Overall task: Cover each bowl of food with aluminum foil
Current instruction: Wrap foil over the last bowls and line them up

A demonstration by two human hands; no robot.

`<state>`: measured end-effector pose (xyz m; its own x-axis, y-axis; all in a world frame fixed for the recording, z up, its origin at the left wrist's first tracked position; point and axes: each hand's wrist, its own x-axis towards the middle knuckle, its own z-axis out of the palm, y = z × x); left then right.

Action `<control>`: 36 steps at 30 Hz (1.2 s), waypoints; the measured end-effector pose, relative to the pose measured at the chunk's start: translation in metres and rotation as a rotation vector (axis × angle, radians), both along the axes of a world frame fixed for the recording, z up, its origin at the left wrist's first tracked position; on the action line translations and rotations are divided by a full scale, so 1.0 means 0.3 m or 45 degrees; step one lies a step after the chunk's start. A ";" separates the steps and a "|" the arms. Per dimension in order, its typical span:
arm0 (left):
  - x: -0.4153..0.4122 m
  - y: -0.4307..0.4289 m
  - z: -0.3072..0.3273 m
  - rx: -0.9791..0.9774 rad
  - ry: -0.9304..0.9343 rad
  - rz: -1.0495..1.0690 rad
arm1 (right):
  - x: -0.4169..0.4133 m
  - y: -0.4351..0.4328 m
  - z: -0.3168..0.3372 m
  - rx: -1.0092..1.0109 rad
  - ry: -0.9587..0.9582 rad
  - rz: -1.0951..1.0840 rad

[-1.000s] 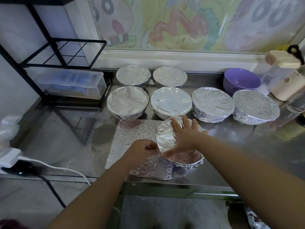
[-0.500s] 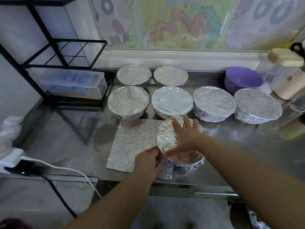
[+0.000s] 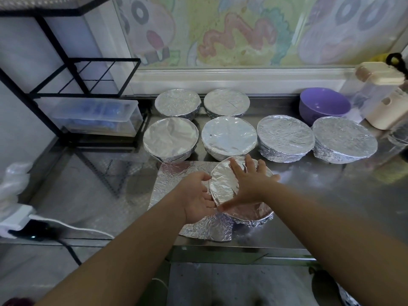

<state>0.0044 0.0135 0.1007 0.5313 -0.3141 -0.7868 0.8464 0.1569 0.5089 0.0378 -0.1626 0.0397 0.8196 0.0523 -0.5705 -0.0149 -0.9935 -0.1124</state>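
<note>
A bowl (image 3: pixel 223 184) stands near the front of the steel counter with a foil sheet (image 3: pixel 172 180) draped over it. The sheet's loose part lies flat to the left, and a crumpled flap (image 3: pixel 207 230) hangs at the front. My right hand (image 3: pixel 249 182) lies flat on the bowl's foil top, fingers spread. My left hand (image 3: pixel 198 195) is at the bowl's left side, palm toward it and fingers pressing the foil against the rim. Behind stand several foil-covered bowls (image 3: pixel 229 135). A purple bowl (image 3: pixel 324 107) at the back right has no foil.
A black wire rack (image 3: pixel 72 85) holding a clear plastic box (image 3: pixel 99 113) fills the back left. Beige-lidded containers (image 3: pixel 382 91) stand at the far right. A white power strip and cable (image 3: pixel 19 219) lie at the left. The counter's front edge (image 3: pixel 242 250) runs just below the bowl.
My left hand has moved from the foil's front-left part up to the bowl's left side and turned palm toward it. My right hand stays flat on top.
</note>
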 end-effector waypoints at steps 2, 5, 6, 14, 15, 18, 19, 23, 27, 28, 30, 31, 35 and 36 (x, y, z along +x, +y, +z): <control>0.009 -0.004 -0.003 0.023 -0.010 -0.051 | 0.003 0.000 -0.003 0.008 -0.012 -0.004; 0.026 0.000 -0.017 0.048 -0.026 -0.151 | 0.005 0.001 -0.006 0.009 -0.025 -0.010; 0.028 0.002 -0.019 0.050 -0.029 -0.174 | 0.005 0.001 -0.008 0.010 -0.027 -0.013; 0.033 0.041 -0.046 -0.174 0.036 -0.031 | -0.008 -0.004 -0.012 0.029 -0.042 -0.024; 0.036 0.034 -0.054 -0.184 0.037 0.025 | -0.009 -0.004 -0.011 0.025 -0.037 -0.021; 0.050 0.011 -0.064 -0.151 0.001 0.147 | -0.009 -0.004 -0.011 0.026 -0.036 -0.012; 0.058 0.005 -0.066 -0.132 -0.011 0.142 | -0.009 -0.005 -0.011 0.029 -0.036 -0.009; 0.075 0.003 -0.061 -0.060 -0.090 -0.030 | -0.010 -0.003 -0.011 0.030 -0.035 0.001; 0.106 0.011 -0.064 0.016 -0.173 -0.239 | -0.010 -0.003 -0.011 0.021 -0.043 0.003; 0.113 0.014 -0.062 0.039 -0.172 -0.273 | -0.010 -0.003 -0.012 0.022 -0.045 0.005; 0.126 0.018 -0.067 0.083 -0.175 -0.306 | -0.010 -0.003 -0.013 0.021 -0.044 0.006; 0.134 0.018 -0.073 0.101 -0.173 -0.308 | -0.009 -0.003 -0.013 0.020 -0.040 0.006; 0.157 0.012 -0.080 0.131 -0.147 -0.332 | -0.006 0.002 -0.012 0.025 -0.030 0.003; 0.161 0.011 -0.080 0.134 -0.140 -0.333 | -0.005 0.002 -0.012 0.028 -0.029 0.002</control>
